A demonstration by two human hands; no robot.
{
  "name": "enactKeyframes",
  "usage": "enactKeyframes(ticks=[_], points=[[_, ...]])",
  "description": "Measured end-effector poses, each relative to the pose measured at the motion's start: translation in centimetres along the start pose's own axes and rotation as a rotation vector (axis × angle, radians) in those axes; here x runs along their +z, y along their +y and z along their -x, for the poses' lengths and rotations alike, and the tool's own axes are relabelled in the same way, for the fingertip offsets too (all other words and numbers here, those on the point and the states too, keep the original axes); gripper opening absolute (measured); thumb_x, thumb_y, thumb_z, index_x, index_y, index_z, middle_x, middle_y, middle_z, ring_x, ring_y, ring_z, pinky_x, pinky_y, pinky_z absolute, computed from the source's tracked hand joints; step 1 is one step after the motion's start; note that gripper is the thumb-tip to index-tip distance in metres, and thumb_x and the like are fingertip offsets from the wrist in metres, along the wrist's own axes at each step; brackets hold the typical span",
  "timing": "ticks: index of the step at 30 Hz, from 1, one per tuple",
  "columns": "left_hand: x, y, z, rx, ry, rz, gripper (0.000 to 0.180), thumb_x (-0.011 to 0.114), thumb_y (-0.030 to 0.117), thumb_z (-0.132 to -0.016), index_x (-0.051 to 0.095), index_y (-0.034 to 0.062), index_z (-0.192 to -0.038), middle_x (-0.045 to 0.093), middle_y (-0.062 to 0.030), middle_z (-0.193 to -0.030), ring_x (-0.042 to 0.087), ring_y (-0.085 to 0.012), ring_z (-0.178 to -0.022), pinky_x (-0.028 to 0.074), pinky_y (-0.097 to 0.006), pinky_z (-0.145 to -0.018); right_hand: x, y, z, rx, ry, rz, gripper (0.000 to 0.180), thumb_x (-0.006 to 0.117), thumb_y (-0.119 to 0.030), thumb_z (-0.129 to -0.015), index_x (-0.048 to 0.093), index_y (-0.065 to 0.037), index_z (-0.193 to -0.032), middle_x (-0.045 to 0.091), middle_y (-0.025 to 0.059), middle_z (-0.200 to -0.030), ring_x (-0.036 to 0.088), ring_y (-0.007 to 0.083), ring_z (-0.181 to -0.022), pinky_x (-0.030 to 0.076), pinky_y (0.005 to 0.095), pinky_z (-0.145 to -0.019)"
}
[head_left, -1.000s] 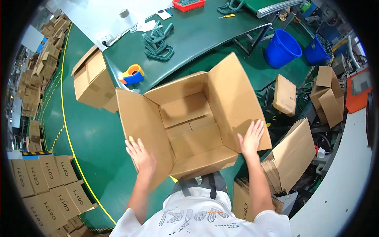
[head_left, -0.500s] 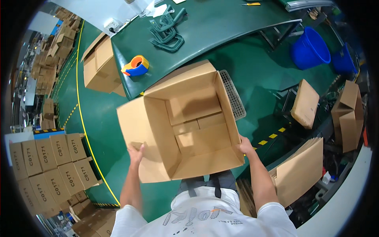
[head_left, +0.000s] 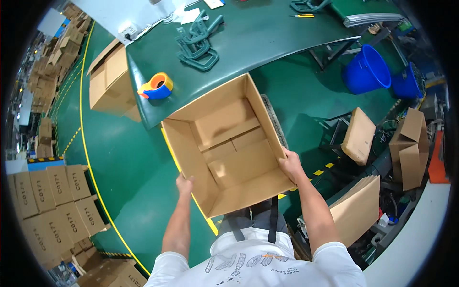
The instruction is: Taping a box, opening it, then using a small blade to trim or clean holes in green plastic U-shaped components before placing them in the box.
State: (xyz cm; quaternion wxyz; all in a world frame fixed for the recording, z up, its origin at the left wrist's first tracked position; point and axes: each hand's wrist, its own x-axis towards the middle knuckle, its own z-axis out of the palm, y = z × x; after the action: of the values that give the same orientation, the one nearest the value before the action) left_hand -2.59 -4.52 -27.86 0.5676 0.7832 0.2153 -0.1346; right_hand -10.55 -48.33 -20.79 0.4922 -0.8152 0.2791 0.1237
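Above green floor (head_left: 129, 167), curled hands (head_left: 290, 166) grip open carton (head_left: 241, 158).

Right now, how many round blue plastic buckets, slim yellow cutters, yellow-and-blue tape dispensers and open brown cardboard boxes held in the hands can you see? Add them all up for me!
Round blue plastic buckets: 2
Slim yellow cutter: 1
Yellow-and-blue tape dispenser: 1
Open brown cardboard box, held between the left hand and right hand: 1
Total: 5
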Motion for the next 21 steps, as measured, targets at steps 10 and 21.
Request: enactKeyframes(ticks=[10,21], points=[[7.6,6.1,2.6,0.232,0.24,-1.012,0.068,0.062,0.006,-0.077,0.029,-0.0047,-0.135,0.035,-0.0281,-0.136,0.03,-0.0399,-0.13,0.038,-0.044,-0.097,1.7,2.6,-1.2,0.18,0.204,0.538,0.022,0.045,-0.016,-0.088,0.061,-0.007,-0.102,0.067,0.0174,-0.091,0.066,0.0344,-0.083,0.053,0.0471,-0.072],[37.4,12.7,12.8,-0.231,-0.478,-0.252,0.043,0.068,0.01,-0.079,0.051,0.0051,-0.118,0.061,-0.0066,-0.102,0.058,-0.0191,-0.097,0.049,-0.034,-0.075,-11.9,10.0,5.3,-0.001,0.814,0.284,0.066,0.076,-0.025,-0.056,0.045,0.005,-0.107,0.045,0.0238,-0.109,0.042,0.0403,-0.108,0.035,0.0485,-0.093]])
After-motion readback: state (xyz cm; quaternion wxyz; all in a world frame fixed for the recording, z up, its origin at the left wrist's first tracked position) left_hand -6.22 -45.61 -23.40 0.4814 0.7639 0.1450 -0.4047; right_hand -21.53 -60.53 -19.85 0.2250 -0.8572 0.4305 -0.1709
